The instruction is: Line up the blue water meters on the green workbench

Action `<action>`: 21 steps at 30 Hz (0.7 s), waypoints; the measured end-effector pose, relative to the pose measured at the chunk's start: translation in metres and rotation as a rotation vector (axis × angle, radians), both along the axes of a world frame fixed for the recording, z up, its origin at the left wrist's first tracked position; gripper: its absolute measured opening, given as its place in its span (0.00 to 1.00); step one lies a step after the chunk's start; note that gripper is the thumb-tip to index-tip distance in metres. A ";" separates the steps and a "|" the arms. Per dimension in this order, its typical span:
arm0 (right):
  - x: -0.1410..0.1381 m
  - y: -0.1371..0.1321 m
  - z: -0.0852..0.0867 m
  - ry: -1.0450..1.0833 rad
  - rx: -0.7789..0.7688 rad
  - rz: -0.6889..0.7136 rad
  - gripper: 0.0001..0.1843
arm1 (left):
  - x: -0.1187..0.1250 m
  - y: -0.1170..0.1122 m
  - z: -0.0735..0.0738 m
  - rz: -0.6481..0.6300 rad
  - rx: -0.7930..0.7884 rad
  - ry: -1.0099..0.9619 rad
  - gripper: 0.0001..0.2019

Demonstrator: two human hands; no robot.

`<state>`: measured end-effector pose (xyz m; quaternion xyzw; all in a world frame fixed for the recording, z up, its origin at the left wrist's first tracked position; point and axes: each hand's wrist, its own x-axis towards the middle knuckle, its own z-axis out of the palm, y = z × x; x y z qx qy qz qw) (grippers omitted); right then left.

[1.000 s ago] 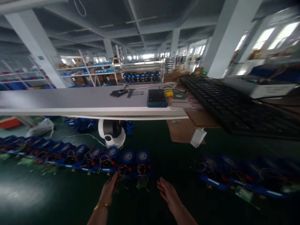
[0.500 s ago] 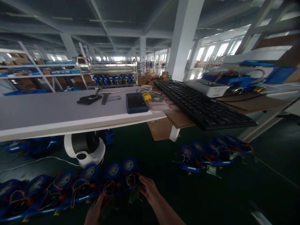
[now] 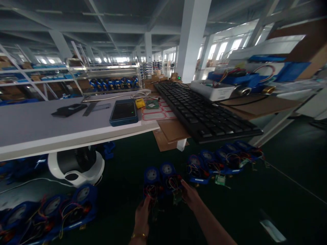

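Two blue water meters with round dials, loose wires and dangling circuit boards are pressed between my hands, low in the head view. My left hand is closed on the near side of the left water meter. My right hand grips the right side of the other water meter, its fingers partly hidden. A green circuit board hangs below that one. Just to their right stands a row of several similar water meters, one with a green board hanging out.
A white table crosses above, bearing a blue handheld device and a black keyboard that overhangs its edge. More water meters stand at lower left, near a white-and-black rounded device. Brown cardboard juts under the keyboard.
Both hands have carried the two water meters to the right, away from the left row and close to the right row. The view has shifted slightly to the right.
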<state>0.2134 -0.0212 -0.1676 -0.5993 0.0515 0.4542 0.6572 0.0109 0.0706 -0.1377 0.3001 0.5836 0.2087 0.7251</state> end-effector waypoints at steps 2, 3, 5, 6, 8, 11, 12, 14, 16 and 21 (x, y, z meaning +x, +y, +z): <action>0.011 -0.005 0.007 -0.089 -0.060 0.030 0.17 | 0.012 -0.002 -0.003 -0.007 -0.009 -0.001 0.18; 0.016 -0.009 0.011 -0.143 -0.103 0.056 0.15 | 0.015 -0.002 -0.003 -0.007 -0.013 0.000 0.18; 0.024 -0.019 0.022 -0.272 -0.219 0.118 0.13 | 0.018 -0.002 -0.001 -0.008 -0.023 0.003 0.17; 0.029 -0.024 0.029 -0.353 -0.283 0.144 0.14 | 0.019 -0.001 0.001 -0.008 -0.030 0.005 0.17; 0.038 -0.033 0.044 -0.546 -0.402 0.169 0.14 | 0.019 -0.001 0.007 -0.007 -0.045 0.006 0.15; 0.053 -0.030 0.062 -0.810 -0.518 0.178 0.11 | 0.019 -0.002 0.014 0.006 -0.056 -0.001 0.12; 0.057 -0.025 0.066 -0.865 -0.542 0.191 0.11 | 0.020 -0.002 0.014 0.010 -0.059 -0.006 0.12; 0.066 -0.010 0.070 -0.929 -0.568 0.233 0.08 | 0.020 -0.003 0.014 0.016 -0.055 -0.014 0.12; 0.075 0.003 0.072 -0.958 -0.565 0.263 0.07 | 0.020 -0.004 0.011 0.019 -0.038 -0.021 0.12; 0.108 -0.002 0.080 -0.959 -0.529 0.241 0.08 | 0.020 -0.007 0.008 0.021 0.041 0.029 0.15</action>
